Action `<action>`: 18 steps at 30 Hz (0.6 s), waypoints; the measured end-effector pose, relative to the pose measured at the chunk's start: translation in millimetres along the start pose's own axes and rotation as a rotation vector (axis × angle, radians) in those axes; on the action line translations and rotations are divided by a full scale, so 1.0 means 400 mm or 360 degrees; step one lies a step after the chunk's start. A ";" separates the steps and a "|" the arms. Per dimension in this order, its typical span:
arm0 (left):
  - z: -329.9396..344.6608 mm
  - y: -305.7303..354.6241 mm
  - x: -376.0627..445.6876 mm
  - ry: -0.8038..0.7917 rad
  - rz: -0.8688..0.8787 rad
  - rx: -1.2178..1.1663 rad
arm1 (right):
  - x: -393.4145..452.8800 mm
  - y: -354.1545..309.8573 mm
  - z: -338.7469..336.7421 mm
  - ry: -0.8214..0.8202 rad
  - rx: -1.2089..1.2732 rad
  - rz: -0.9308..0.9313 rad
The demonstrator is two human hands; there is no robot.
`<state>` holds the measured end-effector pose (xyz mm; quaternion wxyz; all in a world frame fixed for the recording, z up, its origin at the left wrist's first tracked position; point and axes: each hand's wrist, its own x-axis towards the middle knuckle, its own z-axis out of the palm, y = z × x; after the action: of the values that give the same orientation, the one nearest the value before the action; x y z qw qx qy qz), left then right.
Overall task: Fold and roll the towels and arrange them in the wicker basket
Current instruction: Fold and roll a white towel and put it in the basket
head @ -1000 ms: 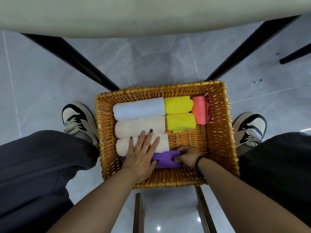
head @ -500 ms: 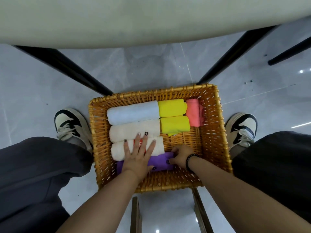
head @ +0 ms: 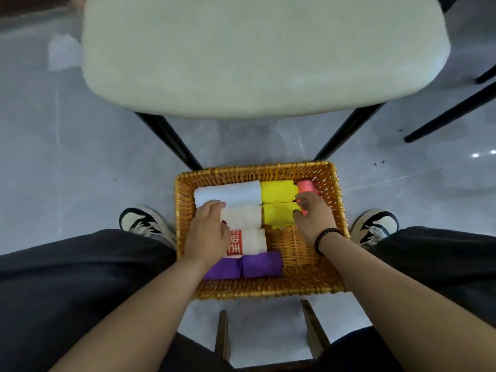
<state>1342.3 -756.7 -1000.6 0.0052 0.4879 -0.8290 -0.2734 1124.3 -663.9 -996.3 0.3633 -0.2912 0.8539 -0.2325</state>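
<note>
- Two forearms reach from the near edge down into a wicker basket (head: 338,232) that sits on the grey floor between the person's shoes.
- Nearest in the basket lies a purple towel roll (head: 249,265), along the near wall, just beside the left wrist.
- Next comes a cream roll with a red printed label (head: 248,241), touching the purple one on its far side.
- Left hand (head: 208,232) lies palm down over the left ends of the cream rolls, fingers gently bent with their tips on the white roll (head: 233,193); it presses rather than grips.
- Another cream roll (head: 245,217) lies between the labelled one and the white roll.
- Right hand (head: 312,214), a dark bead bracelet (head: 326,238) at its wrist, has curled fingers pinching at the pink roll (head: 306,187) in the far right corner.
- Two yellow rolls (head: 277,201) sit side by side left of the pink one, touching the white and cream rolls.
- Bare wicker shows at the right near part.
- Farthest, a pale chair seat (head: 263,55) on black legs overhangs the floor.
</note>
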 end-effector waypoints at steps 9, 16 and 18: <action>-0.063 -0.030 0.031 0.0073 -0.0938 -0.0247 | 0.011 0.018 -0.065 0.0422 -0.0373 0.0370; -0.047 -0.094 0.006 -0.0386 -0.1167 -0.0278 | 0.004 0.086 -0.080 -0.0015 -0.0570 0.0666; -0.059 -0.105 0.011 -0.0456 -0.1122 -0.0146 | 0.013 0.090 -0.092 -0.0048 -0.0686 0.0628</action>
<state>1380.4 -786.5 -1000.7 -0.1833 0.6991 -0.5895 -0.3607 1081.7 -634.7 -997.6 0.3440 -0.1934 0.9182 0.0339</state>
